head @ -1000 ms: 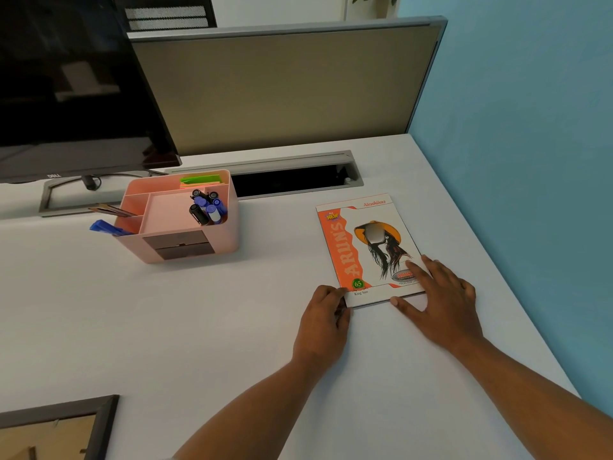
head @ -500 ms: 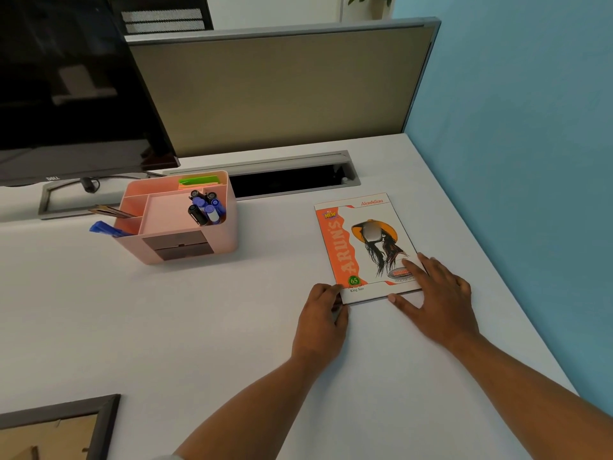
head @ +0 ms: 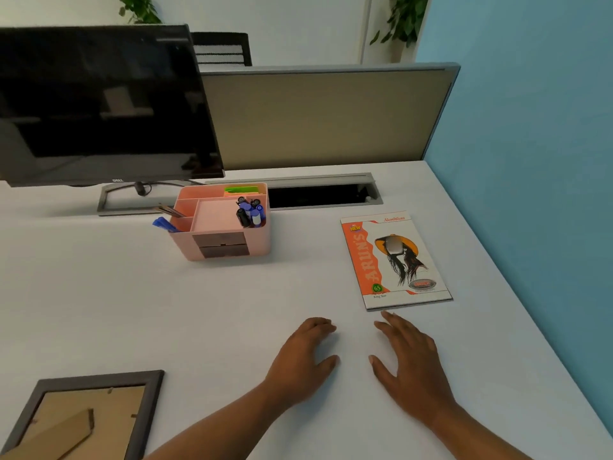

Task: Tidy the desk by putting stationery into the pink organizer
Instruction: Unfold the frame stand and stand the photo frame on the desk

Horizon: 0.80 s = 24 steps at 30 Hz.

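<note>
The pink organizer (head: 232,252) stands on the white desk (head: 166,310) in front of the monitor. Its right compartment holds several blue and black markers (head: 249,212). Green and orange sticky notes (head: 241,190) sit in its back slot, and a blue pen (head: 162,224) and thin sticks poke out on its left. An orange and white notebook (head: 393,260) lies flat to the right. My left hand (head: 303,356) and my right hand (head: 408,363) lie side by side on the desk just below the notebook, both holding nothing.
A black monitor (head: 99,104) stands at the back left, with a cable slot (head: 318,194) in the desk behind the organizer. A dark picture frame (head: 83,416) lies face down at the front left. A blue wall (head: 530,161) borders the desk's right edge.
Both hands have let go of the notebook's near edge and drawn back toward me. The camera has tilted up. The notebook stays in place.
</note>
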Available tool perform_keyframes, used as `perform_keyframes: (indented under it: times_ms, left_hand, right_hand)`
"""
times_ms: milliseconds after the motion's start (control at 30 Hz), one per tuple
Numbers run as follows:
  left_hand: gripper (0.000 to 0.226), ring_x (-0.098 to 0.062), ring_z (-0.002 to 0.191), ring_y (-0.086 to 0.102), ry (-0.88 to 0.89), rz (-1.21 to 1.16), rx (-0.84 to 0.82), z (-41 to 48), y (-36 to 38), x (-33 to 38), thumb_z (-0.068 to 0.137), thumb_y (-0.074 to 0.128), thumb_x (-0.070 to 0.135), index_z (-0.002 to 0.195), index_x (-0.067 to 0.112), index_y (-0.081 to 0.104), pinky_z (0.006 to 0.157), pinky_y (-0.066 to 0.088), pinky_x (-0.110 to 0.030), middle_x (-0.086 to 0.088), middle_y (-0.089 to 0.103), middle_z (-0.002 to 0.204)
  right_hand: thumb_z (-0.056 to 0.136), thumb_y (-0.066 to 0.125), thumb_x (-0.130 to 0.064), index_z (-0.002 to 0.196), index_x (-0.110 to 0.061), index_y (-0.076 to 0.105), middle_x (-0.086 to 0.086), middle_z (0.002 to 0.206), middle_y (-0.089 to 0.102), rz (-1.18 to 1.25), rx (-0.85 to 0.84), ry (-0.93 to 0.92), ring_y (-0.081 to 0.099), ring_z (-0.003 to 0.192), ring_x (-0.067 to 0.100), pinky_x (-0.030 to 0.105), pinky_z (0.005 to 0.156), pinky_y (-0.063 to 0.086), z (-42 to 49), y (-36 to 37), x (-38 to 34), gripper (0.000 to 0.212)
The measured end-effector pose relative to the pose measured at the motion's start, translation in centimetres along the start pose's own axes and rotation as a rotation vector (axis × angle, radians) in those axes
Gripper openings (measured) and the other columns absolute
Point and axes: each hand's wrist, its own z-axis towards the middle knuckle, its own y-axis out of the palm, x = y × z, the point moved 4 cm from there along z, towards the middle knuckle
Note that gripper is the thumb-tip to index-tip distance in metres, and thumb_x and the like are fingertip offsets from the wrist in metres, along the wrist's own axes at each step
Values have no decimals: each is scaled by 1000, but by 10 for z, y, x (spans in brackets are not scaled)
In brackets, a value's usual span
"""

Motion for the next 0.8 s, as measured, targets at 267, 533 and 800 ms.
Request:
perform_keyframes:
  times_ms: [267,533,800]
  left_hand:
    - [68,2,134,30,58,294,-46,-91,-113,-47,78,62,62,139,39,41,110,29,-22,25,24,151]
    - [142,-18,140,-32,-181,666,-302,-165,-188,-133,45,72,79,147,37,-17,115,-11,-40,4,-33,153]
    - [140,-28,145,-2,-77,712,-338,-182,-194,-153,45,72,80,147,34,-12,117,-6,-51,-12,7,157]
  right_hand:
    - [84,51,-47,126,-39,51,-25,142,42,241,-93,-126,39,129,-4,29,103,36,-12,38,-98,43]
    - [82,66,-39,115,-51,51,-34,138,41,394,-256,-120,42,122,-12,25,99,36,-16,63,-194,38]
    - [81,74,-29,107,-52,53,-28,122,56,471,-364,-52,56,107,-8,12,88,43,-10,70,-268,40]
